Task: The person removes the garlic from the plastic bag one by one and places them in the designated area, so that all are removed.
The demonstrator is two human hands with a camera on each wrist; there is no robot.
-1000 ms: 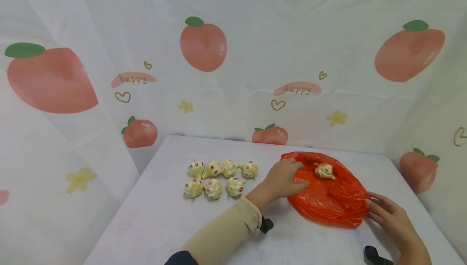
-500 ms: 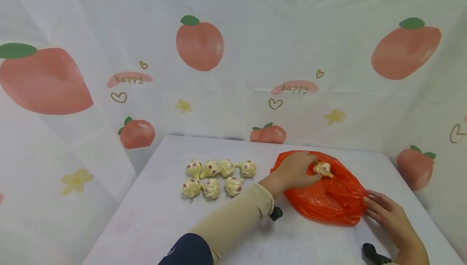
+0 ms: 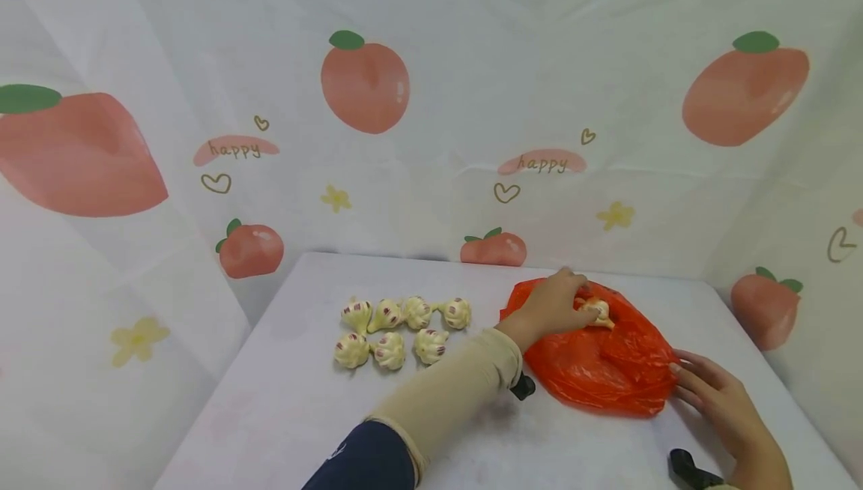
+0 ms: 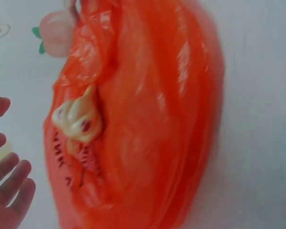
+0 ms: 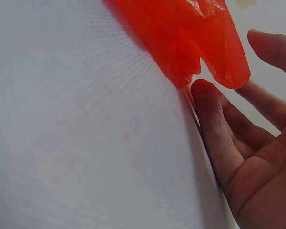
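A garlic bulb (image 3: 600,313) lies on an orange-red plastic bag (image 3: 600,374) at the right of the table. My left hand (image 3: 556,304) reaches over the bag, and its fingers partly cover the bulb in the head view. The left wrist view has the hand (image 4: 9,191) with spread fingers, apart from the bulb (image 4: 81,117). At the bag's right end is my right hand (image 3: 724,404), its fingers loosely bent beside the edge. In the right wrist view this hand (image 5: 264,176) has its fingers apart, with fingertips at the bag's edge (image 5: 181,43).
Left of the bag, several more garlic bulbs (image 3: 389,350) lie in two rows on the white table (image 3: 270,415). A white cloth (image 3: 431,100) printed with fruit hangs behind and at both sides. Black camera parts (image 3: 691,469) sit at the wrists.
My left hand has moved right across the bag to the garlic bulb on it. My right hand stays at the bag's right end. The head view has shifted slightly.
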